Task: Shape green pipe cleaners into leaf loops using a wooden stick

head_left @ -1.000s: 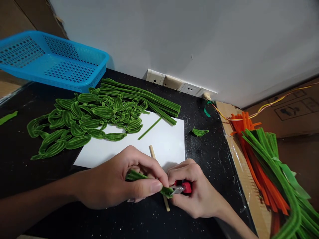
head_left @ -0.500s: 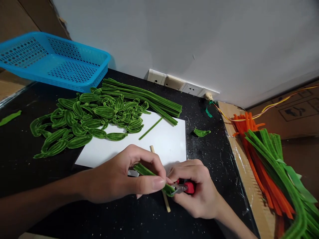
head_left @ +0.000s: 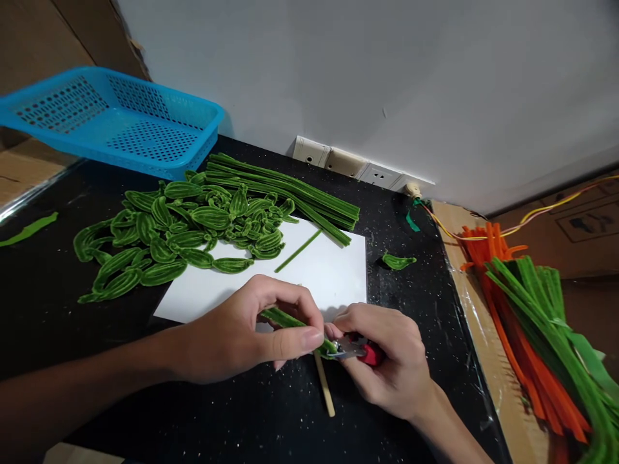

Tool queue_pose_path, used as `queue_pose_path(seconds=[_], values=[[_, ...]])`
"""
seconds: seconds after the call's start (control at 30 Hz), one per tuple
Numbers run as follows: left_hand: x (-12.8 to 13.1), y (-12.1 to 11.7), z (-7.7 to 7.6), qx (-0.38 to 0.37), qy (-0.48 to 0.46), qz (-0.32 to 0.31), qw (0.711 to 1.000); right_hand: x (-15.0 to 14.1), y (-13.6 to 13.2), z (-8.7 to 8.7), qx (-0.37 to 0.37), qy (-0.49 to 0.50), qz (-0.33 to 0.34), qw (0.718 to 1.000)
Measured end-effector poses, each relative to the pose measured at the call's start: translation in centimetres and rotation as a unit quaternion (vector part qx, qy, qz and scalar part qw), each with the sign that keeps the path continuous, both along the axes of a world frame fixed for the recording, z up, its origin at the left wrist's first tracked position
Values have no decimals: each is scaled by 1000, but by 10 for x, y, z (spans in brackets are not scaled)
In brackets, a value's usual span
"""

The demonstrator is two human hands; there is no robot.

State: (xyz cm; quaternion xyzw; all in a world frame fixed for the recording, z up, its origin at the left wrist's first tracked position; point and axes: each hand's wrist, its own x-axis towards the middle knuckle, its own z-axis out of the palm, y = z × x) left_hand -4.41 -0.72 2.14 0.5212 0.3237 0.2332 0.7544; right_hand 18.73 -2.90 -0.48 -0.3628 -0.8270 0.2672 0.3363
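My left hand [head_left: 246,335] pinches a fuzzy green chenille stem piece [head_left: 285,318] between thumb and fingers, its end pointing right. Wrapped in my right hand [head_left: 394,351] is a pair of red-handled pliers [head_left: 349,348], with metal jaws at that end of the piece. Whether the jaws are closed on it is hard to see. Below my hands a thin wooden stick [head_left: 325,386] lies on the black table, its upper part mostly hidden. Beyond them, a white sheet [head_left: 338,270] carries a thin green stem [head_left: 298,251] and part of a pile of green leaf-shaped loops [head_left: 162,270].
A blue basket [head_left: 120,164] stands at the back left. Straight green stems [head_left: 290,190] lie behind the sheet, and one green loop [head_left: 399,261] rests to its right. Orange stems [head_left: 491,316] and a green bundle [head_left: 556,322] lie on cardboard at the right. Sockets [head_left: 348,162] line the wall.
The view has shifted slightly, moving the background rightward. My right hand has turned a little, and the pliers' jaws now overlap the end of the green piece. My left hand keeps its pinch.
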Motion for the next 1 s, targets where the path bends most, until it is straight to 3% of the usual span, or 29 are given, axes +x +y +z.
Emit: queue_pose_path(seconds=[0.33, 0.63, 1.0], values=[[4, -1, 0, 9, 42, 56, 998, 4, 5, 1, 40, -48, -33, 997], [4, 1, 1, -14, 36, 47, 998, 6, 0, 7, 58, -85, -61, 993], [3, -3, -6, -23, 3, 30, 999, 9, 3, 2, 76, -74, -116, 988]])
